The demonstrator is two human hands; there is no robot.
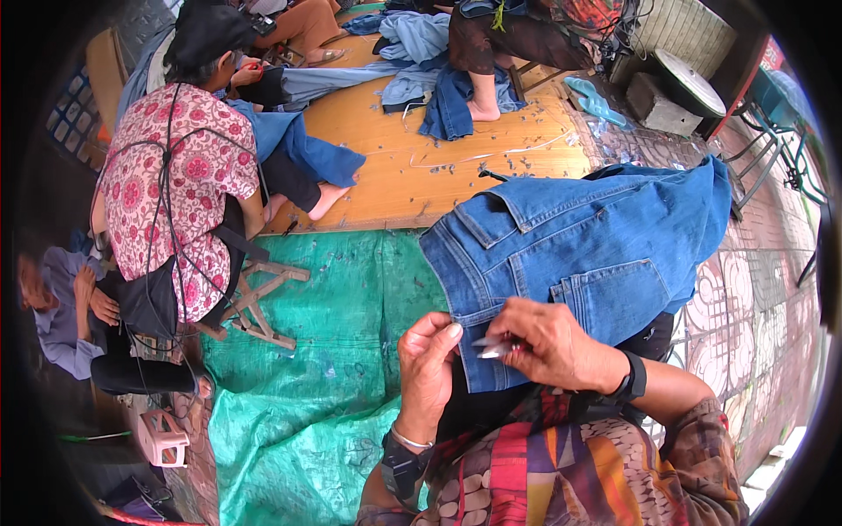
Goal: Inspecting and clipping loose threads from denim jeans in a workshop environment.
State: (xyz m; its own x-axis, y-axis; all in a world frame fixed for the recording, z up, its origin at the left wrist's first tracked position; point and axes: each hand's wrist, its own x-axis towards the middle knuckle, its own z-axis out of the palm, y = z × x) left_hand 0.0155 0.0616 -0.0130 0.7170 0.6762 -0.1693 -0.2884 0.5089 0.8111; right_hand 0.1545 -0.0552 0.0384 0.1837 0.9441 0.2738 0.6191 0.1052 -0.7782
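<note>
Hands (pixel 557 346) curled, pinching jeans (pixel 610 298), gripping metal tool (pixel 494 349)

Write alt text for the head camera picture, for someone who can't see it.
A person's left hand pinches the edge of blue jeans while the right hand holds a small shiny tool over them. Nearby, someone in a floral shirt sits on a wooden stool.

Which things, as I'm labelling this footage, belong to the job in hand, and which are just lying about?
Job in hand:
blue jeans, pinched by the left hand
small metal tool, in the right hand

Apparently just lying about:
blue slippers
pink stool
</note>
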